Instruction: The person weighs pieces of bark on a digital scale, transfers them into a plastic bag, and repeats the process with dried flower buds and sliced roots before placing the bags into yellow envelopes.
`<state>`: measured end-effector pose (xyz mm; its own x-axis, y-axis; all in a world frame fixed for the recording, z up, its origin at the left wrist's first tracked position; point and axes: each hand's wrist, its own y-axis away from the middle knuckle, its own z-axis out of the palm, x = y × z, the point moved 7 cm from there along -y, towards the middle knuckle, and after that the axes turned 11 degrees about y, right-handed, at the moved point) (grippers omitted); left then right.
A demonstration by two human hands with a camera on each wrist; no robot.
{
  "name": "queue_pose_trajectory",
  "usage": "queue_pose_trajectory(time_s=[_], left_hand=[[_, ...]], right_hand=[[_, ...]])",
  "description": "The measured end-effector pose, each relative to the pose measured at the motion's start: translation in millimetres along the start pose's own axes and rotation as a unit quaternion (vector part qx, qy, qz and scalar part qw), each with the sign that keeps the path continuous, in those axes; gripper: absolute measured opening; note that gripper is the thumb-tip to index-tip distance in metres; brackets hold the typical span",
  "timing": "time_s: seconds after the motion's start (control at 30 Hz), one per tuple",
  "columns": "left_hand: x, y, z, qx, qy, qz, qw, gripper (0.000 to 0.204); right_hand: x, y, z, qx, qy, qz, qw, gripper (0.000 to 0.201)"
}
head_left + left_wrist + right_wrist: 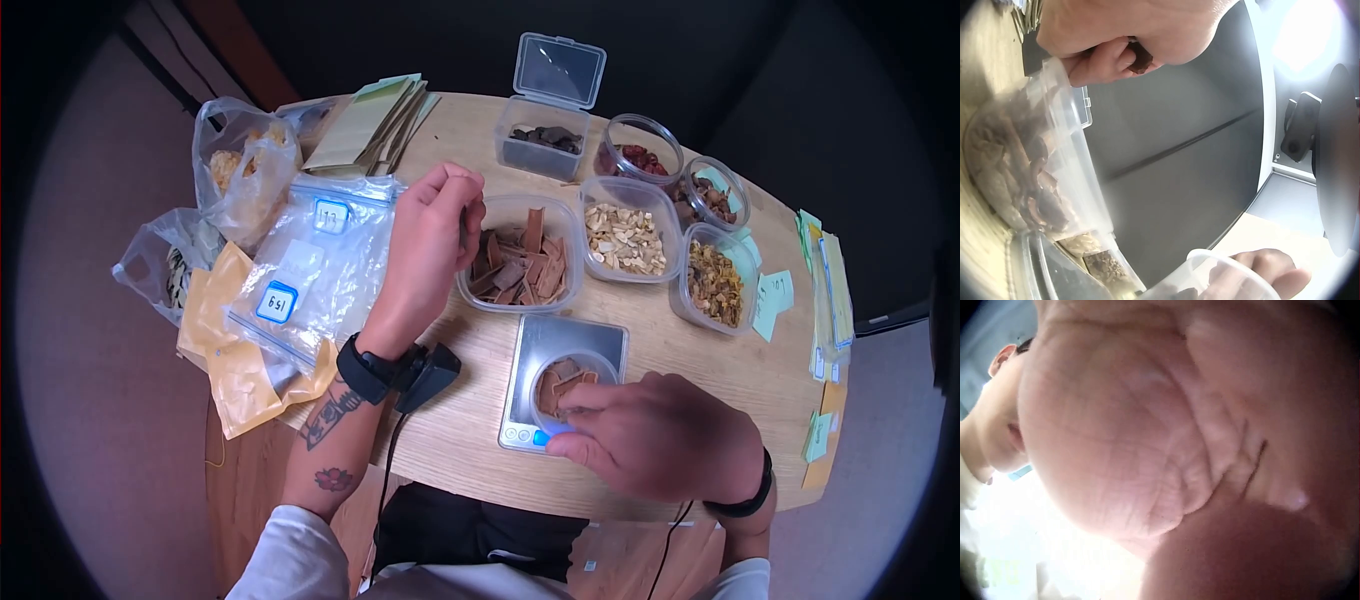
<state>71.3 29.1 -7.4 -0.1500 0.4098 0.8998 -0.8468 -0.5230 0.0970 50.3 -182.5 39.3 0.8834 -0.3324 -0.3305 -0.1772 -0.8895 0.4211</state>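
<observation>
My left hand is raised beside a square plastic tub of brown bark pieces. In the left wrist view its curled fingers hold a dark brown piece of bark. A digital scale carries a small round clear cup with several bark pieces in it. My right hand is at this cup, index finger reaching over the bark and thumb low by the near rim. Its palm fills the right wrist view; the other fingertips are hidden, and I cannot tell whether they pinch anything.
Behind stand tubs of pale chips, yellow-brown pieces, red dried fruit and dark pieces. At left lie zip bags, a padded envelope and paper packets. More packets line the right edge.
</observation>
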Motion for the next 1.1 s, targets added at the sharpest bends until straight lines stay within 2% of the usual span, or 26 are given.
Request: queue_pose_trajectory(time_s=[0.13, 0.2, 0.3, 0.43, 0.6, 0.8, 1.07, 1.1], left_hand=[[0, 0, 0, -0.005, 0.0, -0.004, 1.0, 0.017], [-1, -1, -1, -0.008, 0.0, -0.005, 1.0, 0.017], [-1, -1, -1, -0.008, -0.001, -0.001, 1.0, 0.018], [-1, -1, -1, -0.002, 0.007, -0.002, 1.0, 0.018], [0, 0, 0, 0.004, 0.004, -0.01, 1.0, 0.017], [-1, -1, 0, 0.0, -0.002, -0.016, 1.0, 0.015], [0, 1, 3, -0.001, -0.021, -0.009, 1.0, 0.013], [3, 3, 7, -0.03, -0.043, 0.002, 0.999, 0.013]], right_hand=[[-2, 1, -1, 0.02, -0.011, -0.021, 1.0, 0.037], [-2, 2, -2, 0.047, -0.037, -0.041, 0.997, 0.047], [0, 3, -2, 0.071, -0.049, -0.067, 0.994, 0.035], [1, 10, -15, 0.114, 0.0, -0.103, 0.988, 0.02], [8, 12, -26, 0.074, -0.008, -0.068, 0.995, 0.019], [5, 4, -10, -0.036, -0.034, -0.087, 0.995, 0.03], [2, -2, 1, -0.062, -0.017, -0.069, 0.996, 0.026], [3, -2, 3, -0.069, -0.012, -0.068, 0.995, 0.024]])
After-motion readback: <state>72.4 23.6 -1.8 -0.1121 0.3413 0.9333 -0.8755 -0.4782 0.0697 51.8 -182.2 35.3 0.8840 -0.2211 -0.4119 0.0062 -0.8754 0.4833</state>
